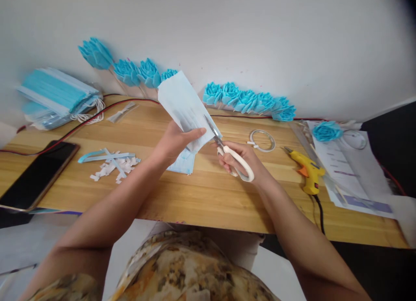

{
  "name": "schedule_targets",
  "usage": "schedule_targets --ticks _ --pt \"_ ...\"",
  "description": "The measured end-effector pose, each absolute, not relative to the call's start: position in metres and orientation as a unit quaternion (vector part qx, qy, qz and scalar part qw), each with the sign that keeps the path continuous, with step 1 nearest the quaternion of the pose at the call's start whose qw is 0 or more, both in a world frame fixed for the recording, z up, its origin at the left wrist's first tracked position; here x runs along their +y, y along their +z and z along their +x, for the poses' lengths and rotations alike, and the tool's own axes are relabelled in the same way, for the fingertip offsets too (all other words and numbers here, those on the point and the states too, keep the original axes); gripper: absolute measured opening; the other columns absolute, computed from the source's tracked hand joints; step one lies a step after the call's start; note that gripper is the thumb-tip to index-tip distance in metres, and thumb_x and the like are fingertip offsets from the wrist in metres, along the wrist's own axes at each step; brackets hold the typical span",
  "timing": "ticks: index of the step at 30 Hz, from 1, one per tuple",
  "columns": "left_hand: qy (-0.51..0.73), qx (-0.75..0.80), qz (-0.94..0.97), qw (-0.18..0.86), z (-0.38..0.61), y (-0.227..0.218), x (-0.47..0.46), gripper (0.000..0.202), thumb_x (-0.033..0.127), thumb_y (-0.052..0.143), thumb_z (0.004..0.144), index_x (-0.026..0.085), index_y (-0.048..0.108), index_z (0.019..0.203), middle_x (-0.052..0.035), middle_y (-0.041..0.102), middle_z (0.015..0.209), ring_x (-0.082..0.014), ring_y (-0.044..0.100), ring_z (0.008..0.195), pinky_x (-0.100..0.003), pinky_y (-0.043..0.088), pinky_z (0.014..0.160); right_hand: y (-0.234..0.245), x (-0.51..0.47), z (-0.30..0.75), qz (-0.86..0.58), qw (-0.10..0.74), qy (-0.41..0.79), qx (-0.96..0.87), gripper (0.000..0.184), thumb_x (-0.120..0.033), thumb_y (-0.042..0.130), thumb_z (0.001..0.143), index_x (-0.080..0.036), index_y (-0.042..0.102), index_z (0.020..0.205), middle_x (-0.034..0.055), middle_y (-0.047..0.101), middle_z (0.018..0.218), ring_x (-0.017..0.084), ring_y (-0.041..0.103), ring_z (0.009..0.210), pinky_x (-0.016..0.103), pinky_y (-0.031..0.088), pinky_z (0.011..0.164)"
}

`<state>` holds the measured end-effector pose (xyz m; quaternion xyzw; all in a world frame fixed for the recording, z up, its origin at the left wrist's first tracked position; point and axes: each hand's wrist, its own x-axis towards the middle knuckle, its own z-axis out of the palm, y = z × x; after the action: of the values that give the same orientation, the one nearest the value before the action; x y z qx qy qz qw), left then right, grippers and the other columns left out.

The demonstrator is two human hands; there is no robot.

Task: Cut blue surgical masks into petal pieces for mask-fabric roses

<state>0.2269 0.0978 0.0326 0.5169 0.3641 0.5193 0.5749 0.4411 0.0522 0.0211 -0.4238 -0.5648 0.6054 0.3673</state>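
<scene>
My left hand (177, 142) grips a pale blue face mask (185, 103) above the table, thumb on its near face and the other fingers hidden behind. My right hand (240, 155) is wrapped round the white handles of a pair of scissors (239, 162). The blades point up and to the left, lying along the mask's right edge; whether they are cutting into it I cannot tell. Under the raised mask, another light blue piece (182, 162) lies on the table. White scraps and blue strips (115, 164) are heaped left of my left forearm.
Blue folded flowers (248, 99) line the wall; another flower (326, 131) rests on papers (344, 162) at right. A yellow glue gun (308, 171) and a tape roll (264, 140) lie right of my hands. Stacked masks (58, 90), a phone (39, 173) and a red-black cable (120, 103) are leftward.
</scene>
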Motion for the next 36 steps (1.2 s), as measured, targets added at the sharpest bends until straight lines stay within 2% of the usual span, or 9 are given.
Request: schedule_targets --ticks 11,18,23,26,31,36 --pt "0.518 0.354 0.528 0.572 0.2278 0.0330 0.0981 0.066 0.038 0.084 0.073 0.023 0.065 0.134 -0.0110 0.073 0.132 -0.0359 0.063 0.134 -0.050 0.050 0.114 0.0165 0.0543 0.4411 -0.419 0.371 0.615 -0.555 0.059 -0.056 0.084 0.077 -0.016 0.073 0.119 -0.0049 0.057 0.067 0.006 0.047 0.046 0.022 0.032 0.040" --pt "0.522 0.364 0.517 0.573 0.2272 0.0316 0.0976 0.068 0.037 0.087 0.072 0.022 0.064 0.135 -0.0120 0.073 0.130 -0.0362 0.065 0.129 -0.051 0.052 0.111 0.0140 0.0554 0.4408 -0.442 0.368 0.612 -0.543 0.052 -0.045 0.084 0.076 -0.017 0.074 0.119 -0.0040 0.060 0.069 0.006 0.047 0.047 0.021 0.033 0.040" --pt "0.532 0.385 0.486 0.577 0.2253 0.0281 0.0990 0.059 0.050 0.082 0.081 0.017 0.067 0.127 -0.0145 0.074 0.125 -0.0385 0.064 0.131 -0.050 0.053 0.111 0.0157 0.0548 0.4397 -0.445 0.371 0.602 -0.549 0.050 -0.041 0.081 0.078 -0.016 0.074 0.120 -0.0049 0.058 0.067 0.006 0.046 0.046 0.022 0.032 0.040" --pt "0.539 0.395 0.463 0.582 0.2248 0.0271 0.1009 0.060 0.056 0.083 0.079 0.016 0.068 0.121 -0.0157 0.074 0.126 -0.0395 0.063 0.132 -0.049 0.054 0.110 0.0171 0.0540 0.4386 -0.446 0.375 0.604 -0.544 0.050 -0.040 0.082 0.077 -0.015 0.074 0.119 -0.0050 0.058 0.066 0.006 0.045 0.046 0.022 0.031 0.041" --pt "0.536 0.402 0.463 0.581 0.2269 0.0284 0.1010 0.062 0.048 0.090 0.071 0.015 0.069 0.119 -0.0166 0.074 0.127 -0.0397 0.065 0.128 -0.050 0.057 0.107 0.0177 0.0535 0.4376 -0.453 0.373 0.602 -0.541 0.053 -0.043 0.084 0.075 -0.015 0.075 0.119 -0.0045 0.057 0.067 0.006 0.045 0.048 0.023 0.031 0.041" --pt "0.535 0.393 0.470 0.582 0.2277 0.0282 0.1004 0.063 0.043 0.088 0.073 0.015 0.068 0.125 -0.0176 0.074 0.129 -0.0392 0.066 0.129 -0.051 0.056 0.108 0.0189 0.0545 0.4403 -0.447 0.363 0.600 -0.555 0.059 -0.049 0.084 0.075 -0.016 0.073 0.121 -0.0030 0.058 0.071 0.008 0.046 0.053 0.023 0.036 0.044"
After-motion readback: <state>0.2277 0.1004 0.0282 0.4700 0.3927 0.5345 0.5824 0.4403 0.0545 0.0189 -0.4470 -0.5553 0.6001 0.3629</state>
